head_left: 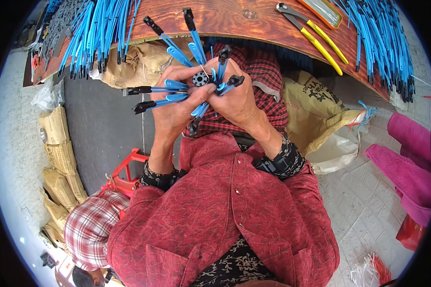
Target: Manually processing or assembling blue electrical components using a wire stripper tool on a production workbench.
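Above my lap I hold a round black hub with small holes around its rim. Several blue ribs with black end pieces fan out around it, some to the left, some to the far side and right. My left hand is closed around the hub's left side, its thumb below the hub and ribs running out past its fingers. My right hand pinches at the hub's right side among the blue ribs. A thin pale wire stands out beside the hub. What lies under my fingertips is hidden.
On the wooden table ahead lie pliers with yellow handles, an orange-edged tray and blue rib bundles at both ends. A sack stands at right, a red stool and another person's checked sleeve at left.
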{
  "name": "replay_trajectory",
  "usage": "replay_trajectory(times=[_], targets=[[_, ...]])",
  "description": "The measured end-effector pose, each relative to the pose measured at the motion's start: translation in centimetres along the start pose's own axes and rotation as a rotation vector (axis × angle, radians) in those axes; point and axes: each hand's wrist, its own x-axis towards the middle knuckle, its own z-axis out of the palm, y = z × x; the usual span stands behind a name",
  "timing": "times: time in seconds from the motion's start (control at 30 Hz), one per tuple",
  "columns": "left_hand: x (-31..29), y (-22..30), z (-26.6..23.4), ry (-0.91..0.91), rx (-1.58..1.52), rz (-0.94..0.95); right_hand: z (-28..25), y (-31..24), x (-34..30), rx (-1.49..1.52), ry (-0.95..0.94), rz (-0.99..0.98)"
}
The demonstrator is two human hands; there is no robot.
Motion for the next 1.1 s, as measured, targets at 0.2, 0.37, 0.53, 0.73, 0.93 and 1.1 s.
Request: replay_trajectory(times=[0.2, 0.37, 0.53, 0.73, 0.93, 1.1], targets=[[0.2, -1.0, 0.3, 0.08, 0.016, 0.096, -0.6, -0.5, 0.2, -0.003, -0.031, 0.014], [0.5, -0.7, 0.2, 0.034, 0.101, 0.18, -2.5, -0.7, -0.2, 0.057, -0.155, 0.069], [0.7, -0.9, -0.2, -0.005, 0.126, 0.195, -5.1, 0.1, -0.2, 0.292, -0.346, 0.109], [0.8, -0.4, 0.0, -0.1, 0.19, 0.266, -6.1, 1.9, -1.3, 0.749, -0.406, 0.274], [0.7, -0.9, -0.1, -0.196, 0.165, 0.291, -4.8, 2.2, -2.2, 0.838, -0.247, 0.428], [0.9, -0.9, -0.5, -0.235, 0.137, 0.257, -4.3, 2.5, -2.6, 0.733, -0.226, 0.524]])
